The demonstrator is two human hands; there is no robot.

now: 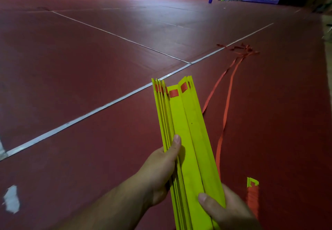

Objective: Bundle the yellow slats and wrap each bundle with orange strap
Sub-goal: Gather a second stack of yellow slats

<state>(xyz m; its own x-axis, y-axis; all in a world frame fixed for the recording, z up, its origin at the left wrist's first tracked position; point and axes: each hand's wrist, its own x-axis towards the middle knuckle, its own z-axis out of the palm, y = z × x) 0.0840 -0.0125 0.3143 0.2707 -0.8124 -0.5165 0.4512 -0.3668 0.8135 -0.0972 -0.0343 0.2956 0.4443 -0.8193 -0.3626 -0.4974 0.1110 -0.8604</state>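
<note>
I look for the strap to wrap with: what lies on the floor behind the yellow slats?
Two orange straps run over the red floor to a tangle near the white line. Their near ends are covered by the yellow slats.

Left grip (158,172), right grip (228,211) bare; left forearm (107,206) bare; thumbnails short.

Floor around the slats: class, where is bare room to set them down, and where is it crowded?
Bare red floor lies left of the slats, on both sides of the white line. Right is crowded: orange straps trail there, and a yellow-and-orange piece lies by the right hand.
</note>
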